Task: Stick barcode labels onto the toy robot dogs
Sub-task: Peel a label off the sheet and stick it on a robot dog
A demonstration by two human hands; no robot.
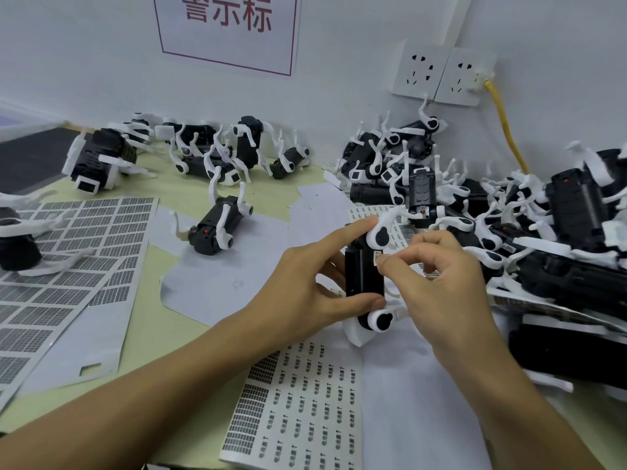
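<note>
A black toy robot dog (363, 273) with white legs lies belly-up over the table's middle. My left hand (315, 283) grips it, index finger on the upper white leg joint and thumb at the lower end of the body. My right hand (437, 269) pinches a small white label (376, 258) against the dog's right side. A sheet of barcode labels (291, 408) lies on the table below the dog. Another label sheet (383, 212) lies just beyond the dog, partly hidden.
A heap of robot dogs (509, 215) fills the right side. More dogs (203, 154) stand and lie along the back wall, one (217, 225) alone at centre left. Peeled label backings (68, 249) cover the left. Wall sockets (441, 76) and a yellow cable (505, 130) are at back right.
</note>
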